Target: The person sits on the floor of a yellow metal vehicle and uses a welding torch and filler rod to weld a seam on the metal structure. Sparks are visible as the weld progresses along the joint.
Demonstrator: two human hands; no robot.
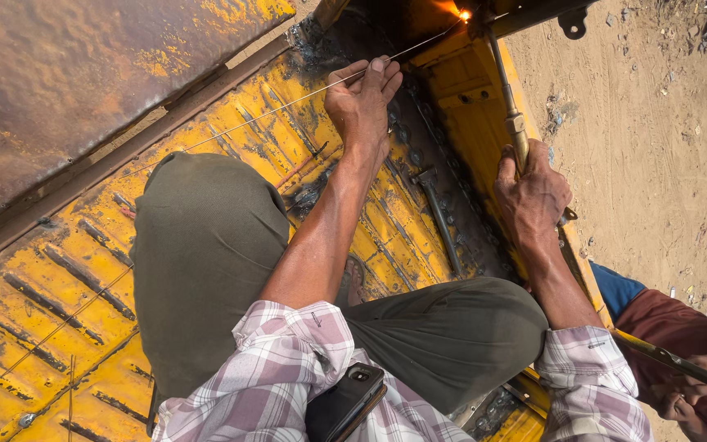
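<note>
Person squats on a ribbed yellow metal panel [34, 295], worn and rusted. Left hand [362, 102] pinches a thin filler rod [288, 102]; the rod's long axis runs from the panel's left side up-right to a bright flame spot [464, 14] at the far edge. Right hand [533, 196] is clamped round a gas torch [509, 98], its tube pointing up to that same spot. Hands well apart; left hand looks nearer the flame, hard to be sure. A hammer [435, 209] lies on the panel between the arms. Phone [345, 401] in shirt pocket. Another person's arm [697, 360] at the lower right, sandy ground [656, 123] beyond.
</note>
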